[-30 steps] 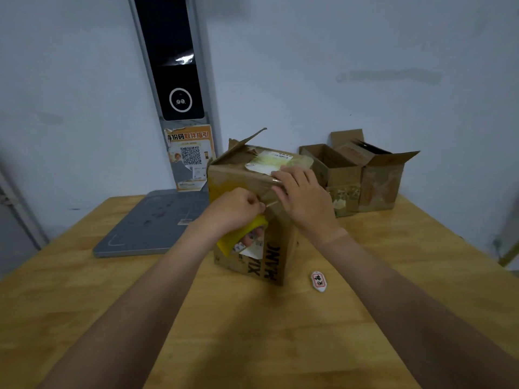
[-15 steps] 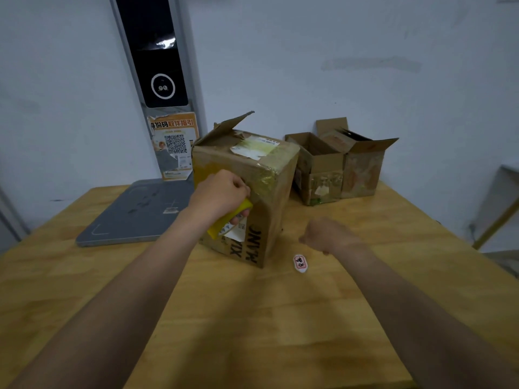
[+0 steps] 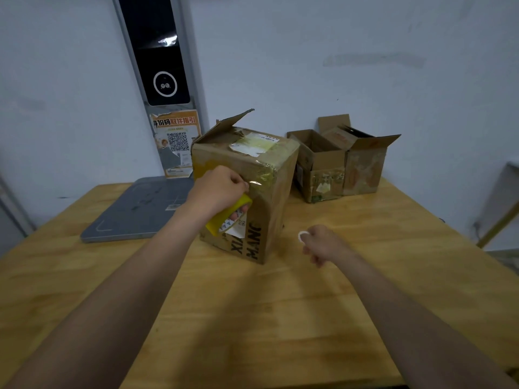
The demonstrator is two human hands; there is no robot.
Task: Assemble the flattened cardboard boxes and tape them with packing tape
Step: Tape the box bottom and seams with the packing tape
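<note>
A worn cardboard box (image 3: pixel 276 197) with black lettering stands upright mid-table, its top taped over a white label and one flap (image 3: pixel 227 122) sticking up at the back left. My left hand (image 3: pixel 217 190) grips a yellow packing tape roll (image 3: pixel 224 220) against the box's near left face, and a clear strip of tape runs from it to the box's near corner. To the right of the box, my right hand (image 3: pixel 320 244) is curled low over the wooden table (image 3: pixel 252 318), pinching a small white oval object (image 3: pixel 302 236).
Two open cardboard boxes (image 3: pixel 320 167) (image 3: pixel 368 167) stand side by side at the back right against the wall. A flat grey platform (image 3: pixel 140 209) lies at the back left. On the wall behind are a dark panel (image 3: pixel 160 51) and an orange poster (image 3: pixel 175 141).
My right hand left the box top, dropped to the table on the right and picked up the small white object. My left hand kept the tape roll against the box.
</note>
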